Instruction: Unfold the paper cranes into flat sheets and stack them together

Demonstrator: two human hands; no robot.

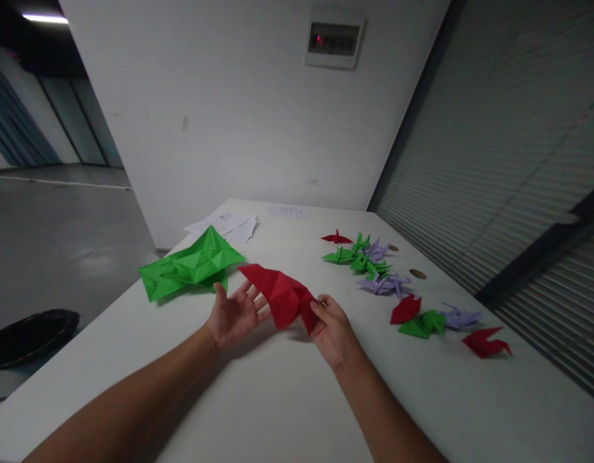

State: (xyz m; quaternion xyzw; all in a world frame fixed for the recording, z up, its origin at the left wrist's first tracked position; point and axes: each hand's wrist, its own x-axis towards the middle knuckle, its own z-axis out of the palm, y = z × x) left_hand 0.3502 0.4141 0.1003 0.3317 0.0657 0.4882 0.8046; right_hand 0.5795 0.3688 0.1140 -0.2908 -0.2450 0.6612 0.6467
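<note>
A creased red sheet of paper [283,297], bent along its folds, is held above the white table [277,411]. My right hand [331,328] pinches its right corner between thumb and fingers. Palm up, my left hand [236,316] lies beside and partly under the sheet's left part with its fingers spread; whether the fingertips touch the paper is hard to see. Left of that hand lies creased, unfolded green paper [193,265].
Folded paper cranes in green [357,257], purple [383,283] and red [487,343] lie along the table's right side. White papers [224,226] sit at the back left. A black-lined bin [31,334] stands left of the table; blinds [509,161] border the right.
</note>
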